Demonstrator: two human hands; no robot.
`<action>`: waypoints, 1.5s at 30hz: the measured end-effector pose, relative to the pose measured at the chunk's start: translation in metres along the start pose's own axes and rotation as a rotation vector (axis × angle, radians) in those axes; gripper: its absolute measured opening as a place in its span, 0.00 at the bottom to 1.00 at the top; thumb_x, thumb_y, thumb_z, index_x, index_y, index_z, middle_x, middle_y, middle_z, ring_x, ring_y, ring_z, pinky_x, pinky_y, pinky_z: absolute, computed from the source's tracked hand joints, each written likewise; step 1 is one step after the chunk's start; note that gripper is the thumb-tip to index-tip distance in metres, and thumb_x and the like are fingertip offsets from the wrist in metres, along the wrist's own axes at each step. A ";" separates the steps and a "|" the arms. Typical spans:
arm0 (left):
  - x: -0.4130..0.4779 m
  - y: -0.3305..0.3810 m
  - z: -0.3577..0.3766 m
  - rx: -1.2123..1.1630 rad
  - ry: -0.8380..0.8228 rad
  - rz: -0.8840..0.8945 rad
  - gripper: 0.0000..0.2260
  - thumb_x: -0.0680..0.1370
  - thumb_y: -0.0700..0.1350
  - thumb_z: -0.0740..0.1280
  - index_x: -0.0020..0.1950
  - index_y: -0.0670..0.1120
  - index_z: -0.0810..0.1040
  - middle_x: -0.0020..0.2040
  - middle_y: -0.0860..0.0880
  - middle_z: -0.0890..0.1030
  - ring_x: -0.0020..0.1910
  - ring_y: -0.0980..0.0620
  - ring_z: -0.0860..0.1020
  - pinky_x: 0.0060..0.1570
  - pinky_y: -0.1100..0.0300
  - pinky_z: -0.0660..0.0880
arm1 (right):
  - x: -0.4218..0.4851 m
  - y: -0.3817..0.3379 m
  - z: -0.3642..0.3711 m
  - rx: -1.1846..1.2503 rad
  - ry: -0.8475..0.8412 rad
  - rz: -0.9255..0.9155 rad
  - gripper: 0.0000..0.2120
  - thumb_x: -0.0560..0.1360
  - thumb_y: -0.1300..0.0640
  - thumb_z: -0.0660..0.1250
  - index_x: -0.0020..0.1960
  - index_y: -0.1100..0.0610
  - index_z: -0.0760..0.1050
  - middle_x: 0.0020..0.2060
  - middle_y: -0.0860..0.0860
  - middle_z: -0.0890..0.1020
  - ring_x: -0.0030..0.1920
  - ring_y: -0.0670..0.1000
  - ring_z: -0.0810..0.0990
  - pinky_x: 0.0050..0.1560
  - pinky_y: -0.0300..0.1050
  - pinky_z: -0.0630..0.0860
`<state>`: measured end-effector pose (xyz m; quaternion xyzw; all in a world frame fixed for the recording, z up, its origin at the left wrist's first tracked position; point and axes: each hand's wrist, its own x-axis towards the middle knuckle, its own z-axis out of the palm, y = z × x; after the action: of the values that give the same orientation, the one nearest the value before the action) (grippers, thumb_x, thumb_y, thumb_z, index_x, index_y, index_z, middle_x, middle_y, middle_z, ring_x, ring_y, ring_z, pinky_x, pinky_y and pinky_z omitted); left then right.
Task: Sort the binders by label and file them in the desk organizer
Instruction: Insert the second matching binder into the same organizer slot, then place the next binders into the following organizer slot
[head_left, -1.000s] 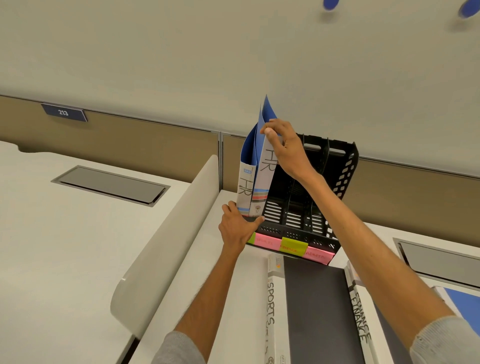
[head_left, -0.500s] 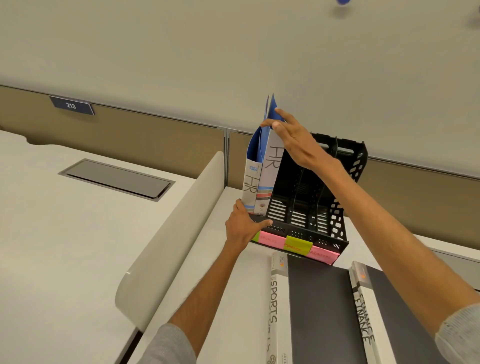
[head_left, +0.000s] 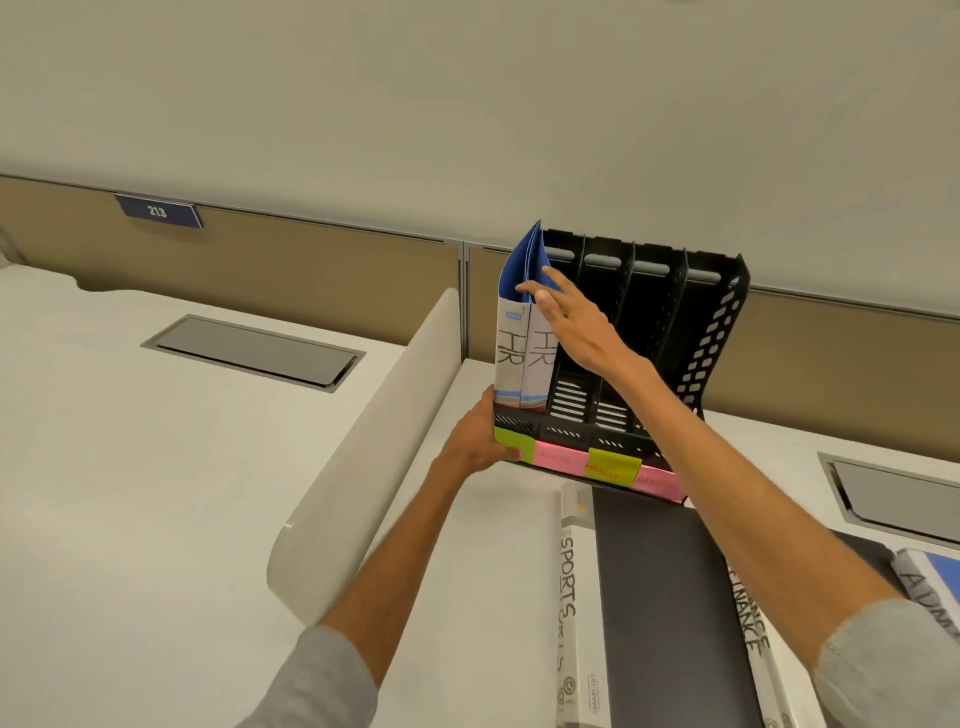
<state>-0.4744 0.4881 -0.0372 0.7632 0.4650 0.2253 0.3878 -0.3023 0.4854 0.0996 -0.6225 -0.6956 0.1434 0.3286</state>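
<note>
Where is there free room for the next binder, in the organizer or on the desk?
Free: the three desk organizer slots right of the HR binders, and the desk strip between the white divider and the SPORTS binder. Crowded: the first slot, and the organizer's front, where that and the FINANCE binder lie flat.

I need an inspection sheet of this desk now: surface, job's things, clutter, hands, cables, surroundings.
Surface: white desk.
Job's things: two HR binders upright in the leftmost slot of the black desk organizer; SPORTS binder and FINANCE binder flat in front; another binder at right edge, label cut off.
Clutter: nothing seen.
Hands: left hand grips the desk organizer's front left corner; right hand touches the HR binders with straight fingers.
Cables: nothing seen.
Surroundings: white divider, tan partition, sign 213, desk hatch.
</note>
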 end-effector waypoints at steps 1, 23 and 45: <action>-0.002 0.001 0.001 0.004 0.004 -0.003 0.42 0.65 0.43 0.80 0.73 0.49 0.61 0.66 0.48 0.76 0.63 0.49 0.77 0.61 0.51 0.76 | -0.001 0.002 0.000 0.008 -0.002 -0.001 0.21 0.83 0.40 0.47 0.72 0.40 0.66 0.79 0.47 0.53 0.76 0.58 0.61 0.70 0.72 0.58; -0.091 0.036 0.023 0.256 0.010 -0.103 0.32 0.74 0.41 0.71 0.74 0.45 0.60 0.65 0.43 0.76 0.61 0.42 0.77 0.59 0.47 0.75 | -0.128 0.019 -0.010 0.089 0.137 0.193 0.22 0.83 0.49 0.57 0.75 0.52 0.64 0.77 0.55 0.60 0.72 0.55 0.68 0.71 0.53 0.68; -0.182 0.059 0.152 0.254 -0.093 -0.422 0.26 0.74 0.55 0.72 0.66 0.42 0.70 0.62 0.44 0.78 0.58 0.42 0.79 0.52 0.54 0.77 | -0.352 0.102 0.003 0.199 -0.036 0.671 0.16 0.81 0.56 0.63 0.67 0.61 0.73 0.64 0.57 0.78 0.65 0.56 0.76 0.68 0.52 0.71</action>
<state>-0.4204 0.2535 -0.0773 0.7014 0.6203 0.0440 0.3484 -0.2228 0.1671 -0.0628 -0.7787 -0.4406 0.3215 0.3101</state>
